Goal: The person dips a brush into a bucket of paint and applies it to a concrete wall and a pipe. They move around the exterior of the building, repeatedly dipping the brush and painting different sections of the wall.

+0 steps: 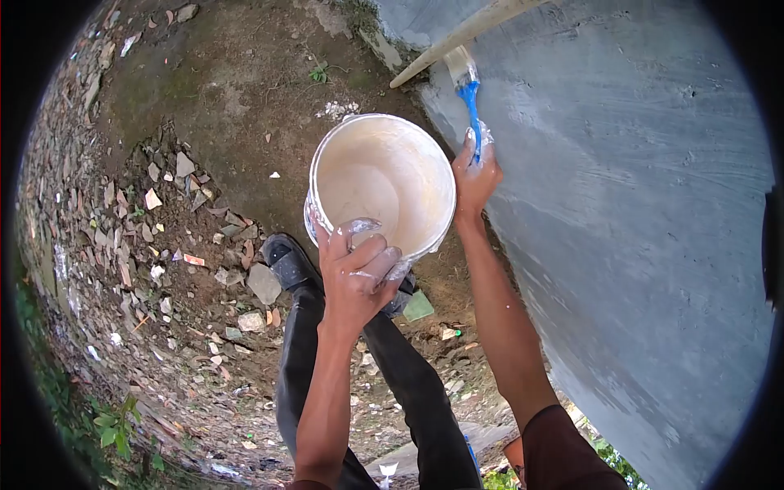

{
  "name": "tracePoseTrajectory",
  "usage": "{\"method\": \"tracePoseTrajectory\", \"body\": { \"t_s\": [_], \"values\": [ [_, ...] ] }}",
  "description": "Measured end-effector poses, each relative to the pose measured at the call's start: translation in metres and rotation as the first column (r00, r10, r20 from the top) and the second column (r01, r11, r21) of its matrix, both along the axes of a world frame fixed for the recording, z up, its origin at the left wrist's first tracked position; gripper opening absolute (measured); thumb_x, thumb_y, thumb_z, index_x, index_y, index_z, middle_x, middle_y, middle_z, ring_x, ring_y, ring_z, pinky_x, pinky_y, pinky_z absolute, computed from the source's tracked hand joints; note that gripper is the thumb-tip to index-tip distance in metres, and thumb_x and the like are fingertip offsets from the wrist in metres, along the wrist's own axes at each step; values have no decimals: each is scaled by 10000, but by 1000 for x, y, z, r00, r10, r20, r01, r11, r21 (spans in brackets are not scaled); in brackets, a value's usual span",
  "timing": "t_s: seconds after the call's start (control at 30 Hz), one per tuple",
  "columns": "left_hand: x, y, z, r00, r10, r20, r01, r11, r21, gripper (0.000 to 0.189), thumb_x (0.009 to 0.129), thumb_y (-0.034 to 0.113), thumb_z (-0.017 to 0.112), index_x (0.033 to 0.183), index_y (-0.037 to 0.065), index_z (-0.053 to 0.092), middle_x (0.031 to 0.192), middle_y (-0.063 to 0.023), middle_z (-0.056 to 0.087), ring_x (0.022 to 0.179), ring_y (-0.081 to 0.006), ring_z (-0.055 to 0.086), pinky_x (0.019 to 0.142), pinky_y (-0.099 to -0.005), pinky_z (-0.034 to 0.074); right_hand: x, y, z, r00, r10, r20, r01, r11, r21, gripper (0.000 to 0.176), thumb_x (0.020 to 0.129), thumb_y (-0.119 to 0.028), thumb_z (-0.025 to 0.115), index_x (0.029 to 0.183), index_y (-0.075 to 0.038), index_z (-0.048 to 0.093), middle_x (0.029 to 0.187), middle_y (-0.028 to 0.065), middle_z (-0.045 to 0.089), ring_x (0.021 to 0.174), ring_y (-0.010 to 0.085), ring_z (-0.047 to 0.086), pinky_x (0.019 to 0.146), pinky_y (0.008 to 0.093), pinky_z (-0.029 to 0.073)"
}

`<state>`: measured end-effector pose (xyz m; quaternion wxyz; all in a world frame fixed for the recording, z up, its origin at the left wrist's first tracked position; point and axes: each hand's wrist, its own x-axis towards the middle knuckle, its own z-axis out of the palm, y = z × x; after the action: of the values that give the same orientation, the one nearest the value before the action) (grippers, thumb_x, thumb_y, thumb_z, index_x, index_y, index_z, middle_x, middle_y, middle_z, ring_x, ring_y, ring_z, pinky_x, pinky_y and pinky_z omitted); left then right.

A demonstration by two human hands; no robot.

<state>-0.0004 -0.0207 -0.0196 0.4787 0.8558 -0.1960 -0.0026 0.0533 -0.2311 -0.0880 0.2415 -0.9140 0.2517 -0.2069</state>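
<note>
Left hand grips the upward-facing bucket at its near rim; right hand pinches the brush, long axis near-to-far, bristles far.

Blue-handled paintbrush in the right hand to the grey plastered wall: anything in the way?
Yes: a pale wooden pole crosses in front of the grey plastered wall, right at the bristle end of the blue-handled paintbrush. Whether they touch, I can't tell. On the right hand's side of the pole, nothing visible intervenes.

No lettering, brand, number or sign could be read on the white bucket, the blue-handled paintbrush, the grey wall or the stone-littered ground.
</note>
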Motion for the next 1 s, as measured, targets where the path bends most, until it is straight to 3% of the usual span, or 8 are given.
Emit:
{"method": "tracePoseTrajectory", "body": {
  "t_s": [0.07,0.17,0.33,0.5,0.63,0.77,0.87,1.0],
  "values": [
    [2,3,-2,1000,4,13,-4,1000,-8,368,420,94,793,760,108,651,826,9,590,964,-275,555,930,-604,324,-27,7,-3,992,-112,53,106,989,106,189,893,-95,550,1011,34,622,765,219,632,663,344,637,593,402,478],
    [4,8,-1,1000,18,-12,-18,1000,-17,372,416,97,792,761,107,652,834,10,593,964,-275,555,919,-591,332,-48,0,-10,1000,8,17,-10,997,74,181,894,-87,554,1007,37,621,738,207,625,636,313,633,577,376,473],
    [5,8,-5,999,37,8,-37,999,-22,366,419,104,791,758,106,653,841,11,596,964,-275,555,907,-583,341,2,-8,-18,999,36,1,-36,995,98,194,893,-106,545,1004,40,609,727,216,617,636,329,631,586,393,472],
    [5,3,-5,1000,27,13,-27,1000,12,339,434,99,782,746,105,649,834,10,590,965,-277,550,876,-568,359,30,-4,-37,997,67,-30,-68,998,-16,162,883,-110,544,942,29,604,698,207,603,603,314,610,575,406,455],
    [5,4,-7,999,34,5,-34,999,-32,345,430,96,780,747,106,645,831,9,587,964,-279,549,866,-565,363,-6,6,-23,998,-67,1,66,982,178,172,905,-120,555,951,36,610,695,186,606,571,260,574,566,393,450],
    [8,6,-6,999,33,-27,-34,999,-28,363,416,96,777,754,111,643,834,6,588,961,-282,549,856,-553,370,-53,7,-34,994,-61,91,49,990,133,213,920,-72,542,1069,67,604,753,172,632,594,223,581,569,356,459],
    [7,7,-8,999,41,-32,-42,999,-20,373,406,92,777,754,110,643,832,3,586,959,-284,549,860,-553,367,-36,14,-8,998,-19,55,12,993,116,229,917,-75,543,1086,67,602,761,171,637,596,231,581,583,361,467],
    [7,5,-8,998,32,-46,-33,999,-19,375,398,85,779,746,99,639,803,-3,573,952,-284,551,867,-565,359,25,9,-7,992,12,129,-29,990,138,196,873,-46,558,1031,57,613,780,227,643,652,340,637,594,395,471]
  ]
}}
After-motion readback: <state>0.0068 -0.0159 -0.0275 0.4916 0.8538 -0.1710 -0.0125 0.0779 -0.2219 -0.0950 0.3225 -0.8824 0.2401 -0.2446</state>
